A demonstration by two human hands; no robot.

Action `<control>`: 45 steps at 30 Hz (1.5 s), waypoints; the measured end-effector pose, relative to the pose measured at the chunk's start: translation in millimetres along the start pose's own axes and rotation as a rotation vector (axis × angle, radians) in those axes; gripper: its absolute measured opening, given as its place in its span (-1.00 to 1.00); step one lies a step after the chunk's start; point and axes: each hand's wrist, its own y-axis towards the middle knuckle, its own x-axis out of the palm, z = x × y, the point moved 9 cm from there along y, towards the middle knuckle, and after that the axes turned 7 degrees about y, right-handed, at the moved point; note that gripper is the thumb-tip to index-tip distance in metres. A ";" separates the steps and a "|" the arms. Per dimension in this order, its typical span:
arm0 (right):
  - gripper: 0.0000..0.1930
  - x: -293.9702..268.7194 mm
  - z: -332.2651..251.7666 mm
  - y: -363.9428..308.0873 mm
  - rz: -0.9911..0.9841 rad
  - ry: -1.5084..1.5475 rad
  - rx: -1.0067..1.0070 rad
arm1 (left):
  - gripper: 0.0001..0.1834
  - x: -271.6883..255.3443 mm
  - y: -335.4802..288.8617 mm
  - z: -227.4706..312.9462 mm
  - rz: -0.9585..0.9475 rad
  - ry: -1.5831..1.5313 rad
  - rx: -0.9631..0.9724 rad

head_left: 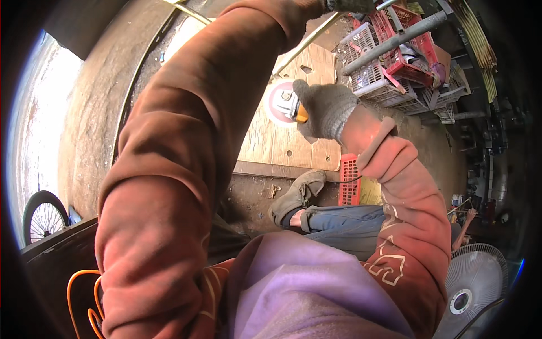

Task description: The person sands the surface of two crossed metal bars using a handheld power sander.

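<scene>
right hand [327,110] clenched round grinder [293,107], disc [273,107] jutting left past the gloved fingers [300,88]; left hand [351,5] cut off at top edge, can't tell its grip.

Counted: gloved left hand [351,5], 1 | gloved right hand [330,113], 1 | angle grinder [289,107], 1 | cardboard sheet [307,151], 1 | shoe [296,198], 1 | red crate beside shoe [349,189], 1 | spoked wheel [45,219], 1 | fan [474,282], 1 | stacked crates [370,76], several, too overlapped to number
</scene>
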 end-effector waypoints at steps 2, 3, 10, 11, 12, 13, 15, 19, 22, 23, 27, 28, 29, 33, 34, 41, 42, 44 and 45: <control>-0.32 -13.6 1.3 0.3 0.071 -0.005 0.019 | -0.54 -1.3 -2.1 4.0 -0.012 -0.017 0.016; -0.29 -15.5 2.2 -1.3 0.079 -0.016 0.040 | -0.53 -4.2 -4.4 5.8 0.008 -0.036 0.030; -0.26 -2.9 6.8 -27.1 -0.032 0.113 0.092 | -0.50 -12.5 -13.2 14.0 0.034 -0.188 0.113; -0.25 1.2 6.8 -28.2 -0.075 0.124 0.095 | -0.49 -12.0 -14.2 15.6 0.037 -0.210 0.108; -0.21 -0.7 9.1 -27.5 -0.066 0.132 0.104 | -0.48 -12.0 -15.1 17.4 0.040 -0.231 0.106; -0.21 -6.6 13.9 -27.7 -0.005 0.162 0.135 | -0.47 -13.0 -16.1 18.8 0.046 -0.248 0.102; -0.19 -14.0 23.5 -27.1 0.055 0.219 0.174 | -0.45 -16.3 -19.3 20.6 0.039 -0.253 0.109; -0.17 1.2 29.2 -32.7 -0.047 0.261 0.147 | -0.43 -28.9 -25.2 18.6 0.052 -0.235 0.122; -0.16 8.7 25.2 -34.3 -0.037 0.336 0.091 | -0.41 -26.3 -26.7 11.3 -0.020 -0.227 0.051; -0.17 13.2 23.7 -33.2 -0.064 0.362 0.081 | -0.40 -27.0 -27.3 12.7 -0.014 -0.223 0.064; -0.24 -4.2 28.9 -24.7 0.170 0.521 0.056 | -0.38 -32.0 -28.9 14.4 0.035 -0.238 0.115; -0.21 0.6 32.3 -25.0 0.142 0.566 0.086 | -0.37 -34.7 -29.4 12.4 0.048 -0.242 0.120; -0.19 9.5 30.0 -24.5 0.052 0.562 0.072 | -0.37 -38.1 -30.6 9.4 0.064 -0.245 0.120; -0.12 20.4 20.7 -28.7 -0.013 0.615 -0.039 | -0.26 -40.5 -35.5 -3.8 -0.004 -0.251 0.054; -0.12 17.1 22.5 -27.0 0.027 0.616 -0.031 | -0.22 -44.7 -38.7 -4.4 0.023 -0.278 0.061; -0.07 33.9 22.6 -24.8 -0.050 0.620 -0.021 | -0.06 -54.9 -47.1 -13.7 0.040 -0.323 0.052; -0.06 37.9 16.1 -24.3 -0.048 0.630 -0.082 | -0.05 -54.9 -47.0 -16.3 0.052 -0.310 0.044; -0.07 41.0 10.9 -26.6 0.003 0.690 -0.155 | -0.04 -55.6 -46.4 -19.7 0.075 -0.344 0.038; -0.08 41.9 13.1 -27.0 0.056 0.727 -0.137 | -0.04 -55.5 -46.7 -19.7 0.083 -0.359 0.043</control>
